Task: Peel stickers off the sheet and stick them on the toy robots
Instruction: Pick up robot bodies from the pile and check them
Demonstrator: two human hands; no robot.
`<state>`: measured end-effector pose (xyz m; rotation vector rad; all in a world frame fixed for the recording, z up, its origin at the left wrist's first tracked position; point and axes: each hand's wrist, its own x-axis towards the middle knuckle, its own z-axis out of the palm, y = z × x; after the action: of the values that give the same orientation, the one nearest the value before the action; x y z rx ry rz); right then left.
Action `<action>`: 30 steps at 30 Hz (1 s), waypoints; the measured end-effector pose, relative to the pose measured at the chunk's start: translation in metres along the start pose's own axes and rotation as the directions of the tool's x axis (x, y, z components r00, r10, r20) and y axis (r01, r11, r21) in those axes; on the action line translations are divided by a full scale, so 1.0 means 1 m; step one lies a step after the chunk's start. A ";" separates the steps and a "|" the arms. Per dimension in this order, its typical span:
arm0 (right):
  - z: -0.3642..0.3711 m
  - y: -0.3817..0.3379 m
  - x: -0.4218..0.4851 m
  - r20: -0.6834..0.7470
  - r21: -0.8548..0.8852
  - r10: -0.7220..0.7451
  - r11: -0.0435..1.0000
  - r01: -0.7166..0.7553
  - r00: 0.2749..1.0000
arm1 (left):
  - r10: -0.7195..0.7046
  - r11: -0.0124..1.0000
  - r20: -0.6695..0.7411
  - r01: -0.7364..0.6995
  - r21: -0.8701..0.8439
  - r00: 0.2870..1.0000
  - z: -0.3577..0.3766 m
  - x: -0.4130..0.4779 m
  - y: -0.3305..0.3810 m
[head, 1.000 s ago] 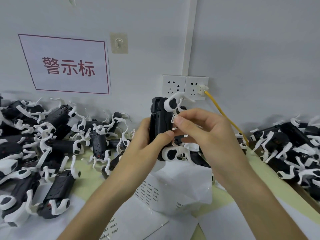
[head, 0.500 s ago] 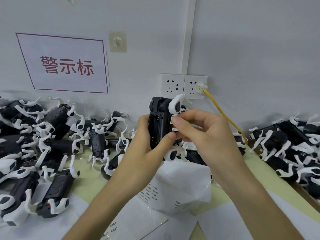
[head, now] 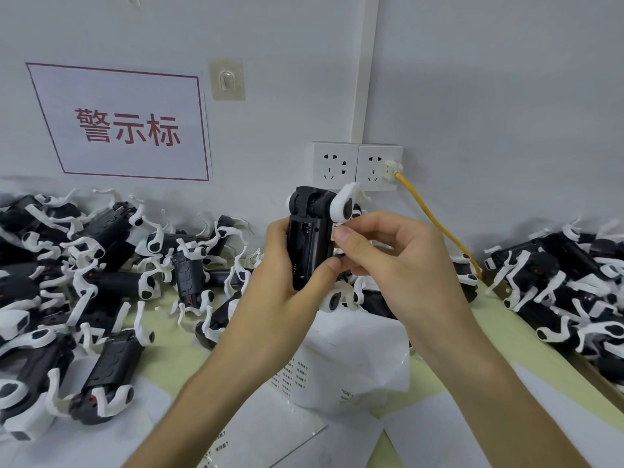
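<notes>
A heap of black-and-white toy robots is spread along the left of the pale green table, up against the wall. Above that heap a white sign with a red border and red characters is fixed to the wall, and just to its right a small adhesive hook is stuck. White sheets of paper are laid on the near part of the table, and a crumpled stack of sticker sheets printed with rows of small labels is seen below the hands.

One toy robot is held upright above the table by the left hand, whose fingers are wrapped behind the black body while the thumb is laid across its front. The open battery bay is turned toward the camera, and a white leg is raised at the top right. A small white sticker is pressed against the robot's right side under the forefinger of the right hand; the other fingers of that hand are curled. Whether the sticker is already fully stuck cannot be told.

Behind the hands two wall sockets are mounted, and a yellow cable is plugged into the right one and led down to the table. A second heap of robots is piled at the far right
</notes>
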<state>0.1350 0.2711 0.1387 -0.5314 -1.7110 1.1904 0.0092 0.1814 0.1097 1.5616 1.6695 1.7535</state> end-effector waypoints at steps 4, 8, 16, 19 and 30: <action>0.000 0.001 0.000 0.002 -0.007 -0.012 1.000 0.012 1.000 | 0.003 1.000 -0.004 -0.003 0.015 1.000 0.001 0.000 -0.001; 0.000 0.001 0.000 -0.003 -0.017 -0.017 1.000 0.017 1.000 | 0.009 1.000 -0.004 -0.009 0.024 1.000 0.002 -0.001 -0.002; 0.001 0.001 0.000 -0.019 -0.022 -0.017 1.000 0.016 1.000 | 0.020 0.999 0.002 -0.020 0.025 1.000 0.002 -0.001 -0.002; 0.001 0.001 -0.001 -0.023 -0.022 -0.011 1.000 0.011 1.000 | 0.023 0.999 0.006 -0.023 0.025 1.000 0.003 -0.001 -0.002; 0.001 0.000 -0.001 -0.024 -0.015 0.010 1.000 -0.011 1.000 | 0.027 0.999 0.014 -0.027 0.030 1.000 0.002 -0.001 -0.004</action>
<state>0.1349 0.2702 0.1379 -0.5626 -1.7001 1.1743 0.0092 0.1832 0.1055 1.6128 1.6841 1.7340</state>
